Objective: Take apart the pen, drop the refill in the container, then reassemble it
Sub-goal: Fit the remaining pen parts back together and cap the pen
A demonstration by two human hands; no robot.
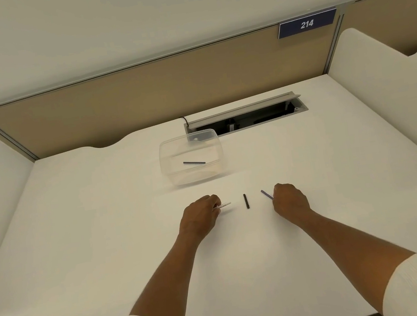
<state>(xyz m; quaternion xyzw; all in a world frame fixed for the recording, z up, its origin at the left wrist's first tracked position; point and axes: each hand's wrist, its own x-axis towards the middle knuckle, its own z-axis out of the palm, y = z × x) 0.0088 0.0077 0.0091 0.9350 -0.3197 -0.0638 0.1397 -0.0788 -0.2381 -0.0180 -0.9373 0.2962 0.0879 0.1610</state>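
Observation:
My left hand (201,216) rests low on the white desk, its fingers closed around a white pen barrel (224,205) whose tip sticks out to the right. My right hand (289,200) grips a thin dark blue refill (266,194) that points up and to the left. Between the two hands a short black pen cap (246,201) lies on the desk, apart from both. Farther back stands a clear plastic container (218,171), and a dark refill (194,162) lies flat on its bottom.
An open cable tray (247,117) with a black cord sits in the desk behind the container. Beige partition panels close off the back, with a blue sign reading 214 (307,23). White side dividers stand at the left and right.

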